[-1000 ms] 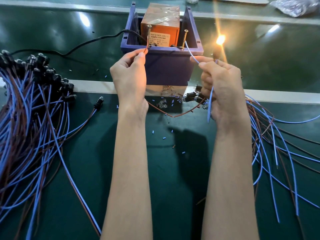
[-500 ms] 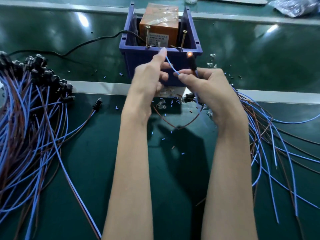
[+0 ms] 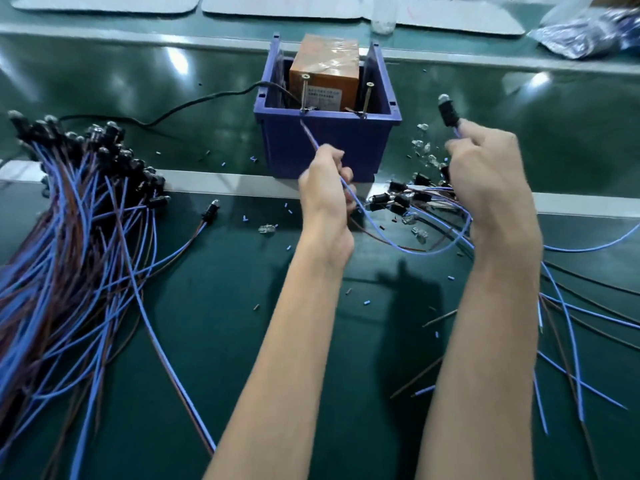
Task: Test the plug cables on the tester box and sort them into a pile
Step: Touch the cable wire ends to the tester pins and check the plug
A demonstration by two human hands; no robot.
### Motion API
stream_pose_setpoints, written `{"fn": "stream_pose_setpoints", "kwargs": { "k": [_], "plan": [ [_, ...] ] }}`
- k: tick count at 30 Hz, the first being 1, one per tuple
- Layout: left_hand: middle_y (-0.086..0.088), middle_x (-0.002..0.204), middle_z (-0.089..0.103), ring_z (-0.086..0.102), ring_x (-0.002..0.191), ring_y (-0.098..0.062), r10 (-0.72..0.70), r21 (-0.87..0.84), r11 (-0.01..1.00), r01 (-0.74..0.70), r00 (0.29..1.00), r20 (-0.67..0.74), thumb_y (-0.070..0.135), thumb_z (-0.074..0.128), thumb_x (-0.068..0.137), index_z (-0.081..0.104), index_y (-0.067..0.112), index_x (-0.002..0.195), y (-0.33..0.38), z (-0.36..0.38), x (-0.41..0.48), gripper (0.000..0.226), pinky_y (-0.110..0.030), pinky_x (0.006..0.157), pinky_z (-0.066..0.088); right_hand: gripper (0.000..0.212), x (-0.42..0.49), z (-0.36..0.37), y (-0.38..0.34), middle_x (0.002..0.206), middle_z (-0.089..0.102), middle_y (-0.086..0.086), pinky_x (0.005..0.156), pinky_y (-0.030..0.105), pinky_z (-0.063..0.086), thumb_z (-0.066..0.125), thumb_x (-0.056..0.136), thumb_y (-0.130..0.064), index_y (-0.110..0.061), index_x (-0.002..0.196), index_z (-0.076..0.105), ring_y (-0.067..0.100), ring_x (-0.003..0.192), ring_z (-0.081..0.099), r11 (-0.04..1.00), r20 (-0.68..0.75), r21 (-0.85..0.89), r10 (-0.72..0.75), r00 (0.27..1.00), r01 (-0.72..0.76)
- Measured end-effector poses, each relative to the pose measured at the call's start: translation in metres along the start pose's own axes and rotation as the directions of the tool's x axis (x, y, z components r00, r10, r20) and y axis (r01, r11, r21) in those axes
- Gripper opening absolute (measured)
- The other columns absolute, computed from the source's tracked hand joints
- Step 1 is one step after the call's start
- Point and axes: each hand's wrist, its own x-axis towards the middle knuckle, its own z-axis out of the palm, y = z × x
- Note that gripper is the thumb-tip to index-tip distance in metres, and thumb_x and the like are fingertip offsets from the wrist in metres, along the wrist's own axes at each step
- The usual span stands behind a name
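Observation:
The tester box is a blue bin holding an orange block, with two upright screws at its front rim. My right hand pinches a plug cable just below its black lamp head, which is unlit and points up, right of the box. My left hand grips the same cable's blue and brown wires in front of the box; the blue end rises toward the left screw. The wires sag in a loop between both hands.
A large pile of blue and brown cables with black heads covers the left of the green table. A looser heap of cables lies behind my right hand, wires trailing right. A single cable lies between. A black power cord runs left from the box.
The lamp glowed bright, then dim, and is now dark. My hands came together in front of the box, then parted; the right hand moved right with the head, the left dropped lower.

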Motion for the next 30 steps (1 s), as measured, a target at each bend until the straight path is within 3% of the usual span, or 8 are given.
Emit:
{"fn": "stream_pose_setpoints", "kwargs": {
  "k": [7,12,17,20,24,26,28,30],
  "plan": [
    [0.0,0.054,0.046,0.048,0.048,-0.01,-0.402,-0.298,0.861,0.413,0.91,0.099,0.008,0.043,0.092,0.043,0.013,0.064,-0.063,-0.002,-0.074,0.028,-0.017,0.053,0.042,0.034,0.05,0.011,0.004,0.127,0.048,0.027,0.099,0.037,0.038,0.038,0.088,-0.007,0.0,0.115,0.059,0.041,0.118,0.043,0.788,0.192,-0.609,0.039,0.981,0.088],
    [-0.019,0.099,0.054,0.058,0.083,-0.028,-0.687,0.18,0.68,0.711,0.531,0.496,0.014,0.055,0.084,0.049,0.006,0.093,-0.083,-0.033,-0.139,0.013,-0.03,0.076,0.051,0.045,0.054,0.044,0.053,0.147,0.024,0.023,0.113,0.05,0.022,0.037,0.098,-0.017,-0.007,0.142,0.037,0.037,0.139,0.02,0.633,0.424,-0.745,0.203,0.883,0.212],
    [-0.018,0.114,0.068,0.072,0.091,-0.027,-0.666,0.529,0.733,0.427,0.291,0.687,0.036,0.042,0.091,0.042,0.02,0.124,-0.027,-0.069,-0.138,0.037,-0.016,0.064,0.054,0.051,0.045,0.051,0.088,0.142,0.033,0.018,0.108,0.042,0.021,0.043,0.097,-0.015,-0.013,0.147,0.035,0.03,0.135,0.026,0.804,0.318,-0.534,-0.096,0.943,0.262],
    [-0.01,0.093,0.074,0.067,0.055,-0.011,-0.66,0.73,0.683,0.03,0.454,0.599,0.048,0.046,0.084,0.052,0.03,0.125,-0.012,-0.081,-0.125,0.045,-0.012,0.05,0.044,0.053,0.04,0.054,0.093,0.141,0.036,0.017,0.107,0.035,0.019,0.043,0.095,-0.011,-0.01,0.148,0.033,0.027,0.134,0.027,0.834,0.299,-0.48,-0.136,0.944,0.272],
    [0.0,0.084,0.076,0.067,0.062,-0.008,-0.221,0.721,0.657,-0.221,0.858,0.464,0.038,0.058,0.092,0.066,0.026,0.107,0.01,-0.102,-0.07,0.021,-0.012,0.062,0.047,0.057,0.034,0.05,0.089,0.14,0.038,0.014,0.104,0.033,0.018,0.047,0.089,-0.007,-0.01,0.145,0.038,0.025,0.134,0.029,0.846,0.261,-0.451,-0.18,0.948,0.285],
    [-0.003,0.1,0.074,0.068,0.09,-0.016,0.187,0.892,0.345,-0.293,0.952,0.241,0.029,0.062,0.091,0.066,0.021,0.111,0.023,-0.122,-0.026,0.022,-0.028,0.085,0.05,0.054,0.026,0.048,0.082,0.137,0.042,0.011,0.101,0.037,0.021,0.049,0.085,-0.005,-0.012,0.139,0.048,0.026,0.13,0.034,0.843,0.18,-0.444,-0.249,0.952,0.304],
    [-0.016,0.122,0.061,0.053,0.117,-0.032,0.438,0.99,-0.062,-0.13,0.887,0.144,0.025,0.061,0.091,0.059,0.01,0.124,0.028,-0.146,0.008,0.037,-0.038,0.102,0.04,0.045,0.015,0.048,0.07,0.132,0.047,0.009,0.098,0.036,0.023,0.05,0.085,-0.005,-0.013,0.128,0.059,0.025,0.125,0.04,0.858,0.131,-0.39,-0.309,0.942,0.335],
    [-0.026,0.129,0.049,0.042,0.122,-0.041,0.484,0.982,-0.19,-0.003,0.869,0.097,0.022,0.057,0.093,0.053,0.001,0.127,0.026,-0.164,0.027,0.04,-0.044,0.102,0.034,0.037,0.002,0.053,0.053,0.126,0.053,0.009,0.102,0.038,0.029,0.05,0.087,-0.004,-0.012,0.12,0.064,0.024,0.119,0.049,0.885,0.164,-0.296,-0.322,0.932,0.358]
  ]
}}
